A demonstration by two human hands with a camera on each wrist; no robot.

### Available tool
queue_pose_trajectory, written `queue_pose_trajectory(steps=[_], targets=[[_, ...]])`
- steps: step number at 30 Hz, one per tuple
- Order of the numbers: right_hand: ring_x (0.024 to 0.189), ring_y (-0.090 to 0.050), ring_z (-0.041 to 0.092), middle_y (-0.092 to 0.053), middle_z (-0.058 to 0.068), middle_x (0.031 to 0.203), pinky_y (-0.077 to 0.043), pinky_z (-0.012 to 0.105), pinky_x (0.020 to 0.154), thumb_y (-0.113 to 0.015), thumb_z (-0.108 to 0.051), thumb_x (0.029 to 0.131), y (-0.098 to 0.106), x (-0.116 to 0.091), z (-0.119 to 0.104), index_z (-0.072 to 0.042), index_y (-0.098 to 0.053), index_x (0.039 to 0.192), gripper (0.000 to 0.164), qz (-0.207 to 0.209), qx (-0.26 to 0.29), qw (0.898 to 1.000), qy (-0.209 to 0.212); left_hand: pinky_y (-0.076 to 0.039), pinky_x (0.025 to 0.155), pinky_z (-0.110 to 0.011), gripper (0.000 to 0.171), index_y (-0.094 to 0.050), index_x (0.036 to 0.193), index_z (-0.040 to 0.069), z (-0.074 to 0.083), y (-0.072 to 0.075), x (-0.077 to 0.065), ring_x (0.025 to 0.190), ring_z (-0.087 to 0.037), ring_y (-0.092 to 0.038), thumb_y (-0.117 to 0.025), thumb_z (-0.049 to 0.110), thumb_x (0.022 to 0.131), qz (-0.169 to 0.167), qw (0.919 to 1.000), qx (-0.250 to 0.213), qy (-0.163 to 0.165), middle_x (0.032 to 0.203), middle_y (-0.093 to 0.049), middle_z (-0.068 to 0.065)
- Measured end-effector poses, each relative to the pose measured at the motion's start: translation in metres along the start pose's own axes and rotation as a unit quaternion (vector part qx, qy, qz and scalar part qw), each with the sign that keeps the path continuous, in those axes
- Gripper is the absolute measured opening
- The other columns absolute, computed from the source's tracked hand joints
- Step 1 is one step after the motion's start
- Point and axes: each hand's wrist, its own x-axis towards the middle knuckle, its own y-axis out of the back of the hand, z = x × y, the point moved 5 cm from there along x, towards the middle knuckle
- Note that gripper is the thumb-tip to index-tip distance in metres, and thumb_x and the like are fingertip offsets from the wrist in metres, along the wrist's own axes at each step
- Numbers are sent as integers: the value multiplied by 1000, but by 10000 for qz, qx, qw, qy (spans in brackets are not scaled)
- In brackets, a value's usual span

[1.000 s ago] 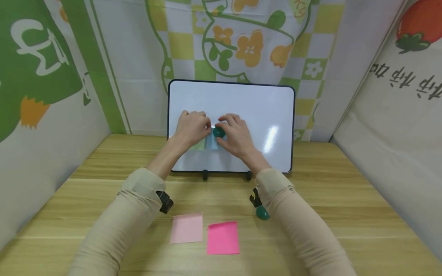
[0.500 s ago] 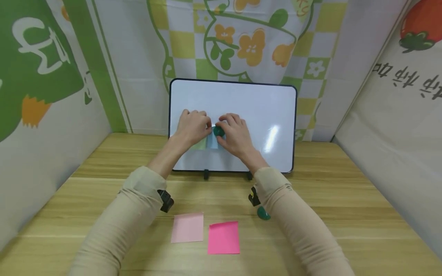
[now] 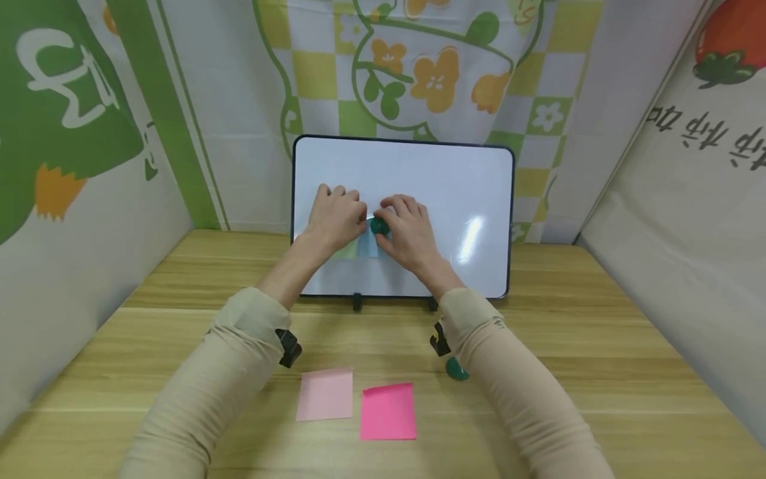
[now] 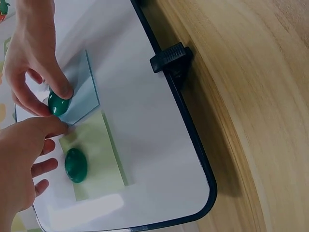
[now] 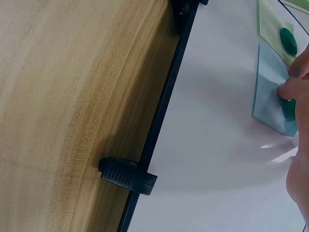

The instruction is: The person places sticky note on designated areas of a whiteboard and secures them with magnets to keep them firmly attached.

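**You are holding a green magnet [image 4: 58,104] at a blue note [image 4: 83,92]**

Your right hand [image 3: 411,233] is gripping that magnet, its fingers curling closely round the rim, probably so its back is meeting the paper. Your left hand [image 3: 336,216] is apparently pinching the note's upper-left corner between its fingers, likely to be keeping the sheet from slipping. That note is sitting in the lower half of the whiteboard [image 3: 413,173], a little left of the middle. Just beside it, toward the whiteboard's left edge, a second magnet [image 4: 76,165] is sitting on a green note [image 4: 105,159], presumably bearing its weight. Black feet [image 3: 357,302] are supporting the bottom edge on the tabletop [image 3: 586,346], seemingly keeping the whiteboard steady. Toward the tabletop's near edge, a pale pink note [image 3: 325,396] and a bright pink note [image 3: 388,414] are lying side by side, with a loose magnet [image 3: 456,370] to their right by your sleeve [image 3: 514,386].
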Motion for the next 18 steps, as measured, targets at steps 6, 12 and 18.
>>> queue_pose_trajectory(steps=[6, 12, 18], targets=[[130, -45, 28, -57, 6, 132, -38, 47, 105, -75, -23, 86, -2, 0, 0, -13, -69, 118, 34, -77, 26, 10000, -29, -40, 89, -47, 14, -75, 91, 16, 1, -2, 3, 88, -27, -55, -68, 28, 92, -77, 9998, 135, 88, 93, -64, -4], [130, -44, 28, -56, 7, 132, -37, 47, 106, -74, -23, 87, -3, 0, 1, -12, -69, 118, 34, -80, 20, 10000, 11, -40, 90, -48, 13, -74, 94, 17, 1, -2, 3, 91, -28, -55, -69, 28, 92, -123, 9997, 112, 178, 95, -63, -4], [130, -44, 28, -56, 6, 133, -36, 47, 107, -74, -24, 88, -2, 0, 1, -12, -68, 120, 35, -159, -36, 9999, 45, -40, 94, -49, 18, -71, 105, 16, 0, -3, 0, 98, -29, -57, -68, 28, 92, -128, 9997, 6, 215, 104, -66, -5]])
